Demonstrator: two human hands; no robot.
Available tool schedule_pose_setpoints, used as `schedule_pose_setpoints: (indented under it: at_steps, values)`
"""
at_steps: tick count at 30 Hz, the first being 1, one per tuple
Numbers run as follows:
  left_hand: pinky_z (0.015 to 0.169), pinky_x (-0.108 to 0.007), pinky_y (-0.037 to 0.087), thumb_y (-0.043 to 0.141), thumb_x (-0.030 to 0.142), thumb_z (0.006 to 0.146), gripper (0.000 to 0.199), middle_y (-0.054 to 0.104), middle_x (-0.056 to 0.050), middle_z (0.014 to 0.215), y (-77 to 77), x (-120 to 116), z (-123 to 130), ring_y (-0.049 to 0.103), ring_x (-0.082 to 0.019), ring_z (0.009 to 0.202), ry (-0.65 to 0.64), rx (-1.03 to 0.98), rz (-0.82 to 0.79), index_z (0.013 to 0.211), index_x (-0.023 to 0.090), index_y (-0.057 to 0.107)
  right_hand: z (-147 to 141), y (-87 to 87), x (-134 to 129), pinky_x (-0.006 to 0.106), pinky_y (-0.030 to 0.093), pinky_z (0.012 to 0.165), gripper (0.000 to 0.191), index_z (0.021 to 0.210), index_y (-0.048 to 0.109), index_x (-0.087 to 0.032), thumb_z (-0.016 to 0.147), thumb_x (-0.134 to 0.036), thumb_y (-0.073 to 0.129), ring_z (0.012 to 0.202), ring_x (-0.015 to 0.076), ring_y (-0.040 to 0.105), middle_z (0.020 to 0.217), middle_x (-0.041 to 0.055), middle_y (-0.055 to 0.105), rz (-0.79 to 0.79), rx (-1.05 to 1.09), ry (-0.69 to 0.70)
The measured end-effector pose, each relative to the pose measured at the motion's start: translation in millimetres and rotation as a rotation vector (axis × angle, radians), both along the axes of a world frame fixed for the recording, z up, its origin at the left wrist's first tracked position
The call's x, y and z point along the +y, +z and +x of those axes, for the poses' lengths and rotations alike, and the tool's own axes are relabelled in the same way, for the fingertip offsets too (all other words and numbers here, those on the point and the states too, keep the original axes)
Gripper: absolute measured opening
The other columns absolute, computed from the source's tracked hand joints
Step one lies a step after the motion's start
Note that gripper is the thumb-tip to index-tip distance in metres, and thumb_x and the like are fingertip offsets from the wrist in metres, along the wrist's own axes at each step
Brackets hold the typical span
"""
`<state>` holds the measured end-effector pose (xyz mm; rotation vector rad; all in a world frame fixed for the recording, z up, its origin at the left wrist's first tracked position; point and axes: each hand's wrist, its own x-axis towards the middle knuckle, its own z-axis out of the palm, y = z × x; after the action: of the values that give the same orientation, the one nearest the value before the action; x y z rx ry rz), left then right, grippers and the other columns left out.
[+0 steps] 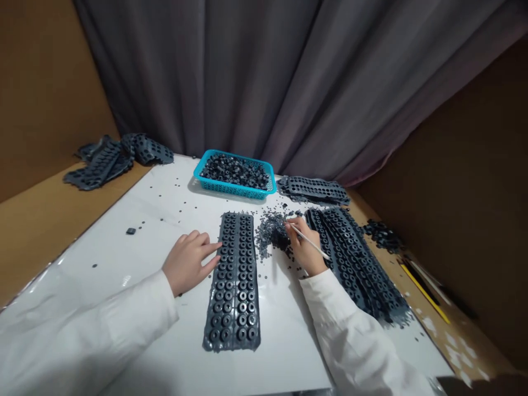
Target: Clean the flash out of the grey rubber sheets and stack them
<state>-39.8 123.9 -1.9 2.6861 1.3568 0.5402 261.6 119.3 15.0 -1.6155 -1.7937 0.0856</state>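
Note:
A long dark rubber strip [235, 275] with rows of round ring-shaped parts lies lengthwise on the white table. At its left edge, my left hand [192, 259] touches it with outstretched fingertips and holds nothing. To the right of the strip, my right hand [306, 246] grips a thin white stick [310, 242] like a pen. The stick's upper end is by a pile of small dark discs [273, 232], next to my right fingertips. Several similar strips [355, 258] lie overlapped beyond my right hand.
A blue basket [235, 190] full of small dark parts stands at the back. Perforated sheets lie behind right [315, 190] and far left [103, 160]. Dark scraps [383, 235] and a yellow stick [424, 291] are at the right. Loose discs dot the white table [157, 220].

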Motion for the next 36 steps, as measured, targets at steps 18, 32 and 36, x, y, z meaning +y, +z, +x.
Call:
schedule_pose_setpoints:
  at_steps: [18, 32, 36]
  values:
    - [0.080, -0.040, 0.051, 0.055, 0.034, 0.090, 0.029, 0.058, -0.007, 0.109, 16.0, 130, 57, 0.059, -0.020, 0.094, 0.047, 0.036, -0.516, 0.110, 0.014, 0.056, -8, -8.5, -19, 0.024, 0.041, 0.051, 0.033, 0.101, 0.058, -0.020, 0.093, -0.037, 0.030, 0.043, 0.0164, 0.056, 0.046, -0.0022, 0.057, -0.129, 0.370, -0.015]
    - [0.071, -0.033, 0.053, 0.056, 0.031, 0.090, 0.024, 0.060, -0.005, 0.102, 51.9, 134, 57, 0.061, -0.017, 0.084, 0.083, -0.118, -0.911, 0.106, 0.013, 0.057, -38, -9.4, -36, 0.021, 0.036, 0.052, 0.019, 0.061, 0.054, -0.020, 0.074, -0.031, 0.062, 0.050, 0.0130, 0.053, 0.052, -0.0023, 0.059, -0.362, 0.344, 0.208]
    - [0.062, -0.027, 0.052, 0.057, 0.027, 0.089, 0.019, 0.061, -0.002, 0.090, 77.7, 126, 55, 0.060, -0.012, 0.071, 0.115, -0.200, -0.920, 0.101, 0.012, 0.058, -45, -16.8, -36, 0.023, 0.040, 0.058, 0.018, 0.068, 0.049, -0.021, 0.073, -0.032, 0.062, 0.055, 0.0135, 0.055, 0.060, -0.0027, 0.061, -0.317, 0.467, 0.211]
